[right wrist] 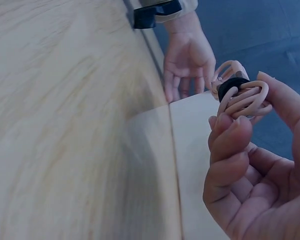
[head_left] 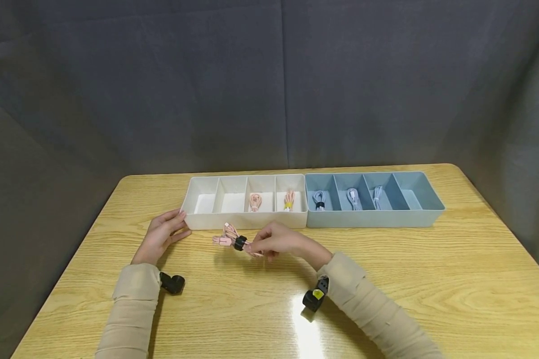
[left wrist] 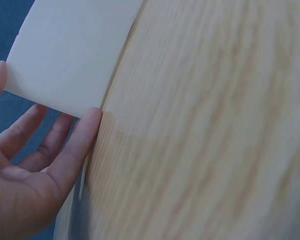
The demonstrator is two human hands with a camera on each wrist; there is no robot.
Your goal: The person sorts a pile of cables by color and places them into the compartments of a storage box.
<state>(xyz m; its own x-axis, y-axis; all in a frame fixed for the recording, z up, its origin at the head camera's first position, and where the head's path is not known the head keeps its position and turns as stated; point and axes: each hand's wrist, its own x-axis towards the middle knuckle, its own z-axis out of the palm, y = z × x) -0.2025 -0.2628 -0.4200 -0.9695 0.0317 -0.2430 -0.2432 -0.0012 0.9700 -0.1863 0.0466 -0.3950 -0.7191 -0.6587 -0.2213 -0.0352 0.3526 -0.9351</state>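
Observation:
My right hand (head_left: 278, 238) pinches a coiled pink cable (head_left: 228, 233) between thumb and fingers, just in front of the white divided box (head_left: 247, 221). A black strap (head_left: 240, 243) binds the cable's middle. Seen from the right wrist, the pink loops (right wrist: 247, 100) stick out past the fingertips. The left hand (head_left: 162, 233) touches the left end of the white box with its fingers extended. In the left wrist view, the fingertips of that hand (left wrist: 35, 170) rest against the box's end wall (left wrist: 72, 60), with the thumb beside the far corner.
Two more pink cables, one with a white tie (head_left: 255, 202) and one with a yellow tie (head_left: 289, 199), lie in the white box's two right compartments. A blue divided box (head_left: 373, 219) adjoins it, with blue cables (head_left: 319, 198) in three compartments. Both stand on a wooden table (head_left: 431, 279).

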